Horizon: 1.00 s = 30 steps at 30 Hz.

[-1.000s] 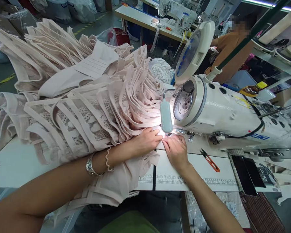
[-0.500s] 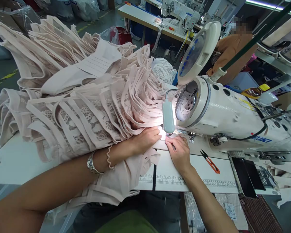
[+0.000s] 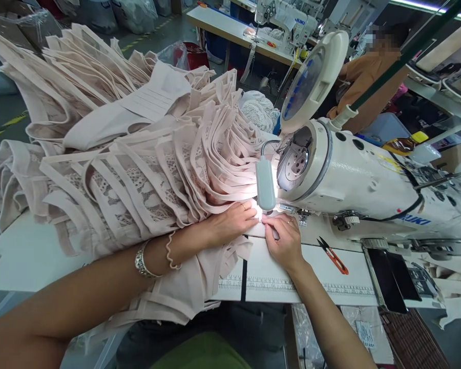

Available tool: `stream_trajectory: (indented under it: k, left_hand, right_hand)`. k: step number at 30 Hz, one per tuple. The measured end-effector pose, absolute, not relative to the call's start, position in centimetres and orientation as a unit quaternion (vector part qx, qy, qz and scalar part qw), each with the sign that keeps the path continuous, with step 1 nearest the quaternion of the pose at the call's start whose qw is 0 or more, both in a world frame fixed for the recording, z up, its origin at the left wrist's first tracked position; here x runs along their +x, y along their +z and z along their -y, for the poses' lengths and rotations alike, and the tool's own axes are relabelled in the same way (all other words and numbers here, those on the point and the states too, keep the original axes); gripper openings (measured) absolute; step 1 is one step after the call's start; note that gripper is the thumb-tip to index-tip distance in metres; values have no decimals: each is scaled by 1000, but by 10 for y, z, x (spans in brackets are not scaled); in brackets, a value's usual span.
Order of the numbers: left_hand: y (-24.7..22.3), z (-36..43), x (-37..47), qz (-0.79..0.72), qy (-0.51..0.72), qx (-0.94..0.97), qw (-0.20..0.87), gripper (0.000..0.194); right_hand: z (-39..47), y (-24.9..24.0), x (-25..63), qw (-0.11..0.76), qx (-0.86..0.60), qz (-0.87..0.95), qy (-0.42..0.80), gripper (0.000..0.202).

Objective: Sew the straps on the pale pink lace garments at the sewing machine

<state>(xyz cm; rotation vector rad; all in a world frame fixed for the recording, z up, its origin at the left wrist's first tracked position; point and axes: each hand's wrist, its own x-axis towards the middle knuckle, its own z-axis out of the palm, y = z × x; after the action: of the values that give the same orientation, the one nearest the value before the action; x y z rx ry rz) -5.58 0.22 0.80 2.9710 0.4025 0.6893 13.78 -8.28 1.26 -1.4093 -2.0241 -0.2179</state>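
A large heap of pale beige garment pieces with lace panels (image 3: 146,179) lies on the sewing table and runs up to the sewing machine (image 3: 353,169). Under the brightly lit needle area, my left hand (image 3: 232,223) is closed on the edge of a beige garment, its fingertips just left of the needle. Close by on the right, my right hand (image 3: 286,240) pinches the same fabric between thumb and fingers. A small grey-green lamp (image 3: 266,184) hangs over the fingertips and hides the needle. Glare washes out the stitched edge.
Orange-handled thread snips (image 3: 333,256) lie right of my right hand. A printed ruler (image 3: 311,289) runs along the table's front. A round magnifier (image 3: 315,82) rises above the machine head. Behind, a person in a brown top (image 3: 369,82) sits near another sewing machine (image 3: 286,23).
My left hand's fingertips have shifted slightly right, closer to my right fingertips. The right hand stays almost in place, and the garment heap looks nearly the same.
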Motion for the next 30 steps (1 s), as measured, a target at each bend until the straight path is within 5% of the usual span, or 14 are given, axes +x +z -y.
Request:
stream_trajectory:
  k: [13,30]
  left_hand:
    - [6,5,-51,-163,223,961,-4,34]
    - [14,1,-64,-167,232,950,122,15]
  right_hand:
    - [83,14,140,343,-516,780,-88,37]
    - [85,11,145,290,-562,774,-6,40]
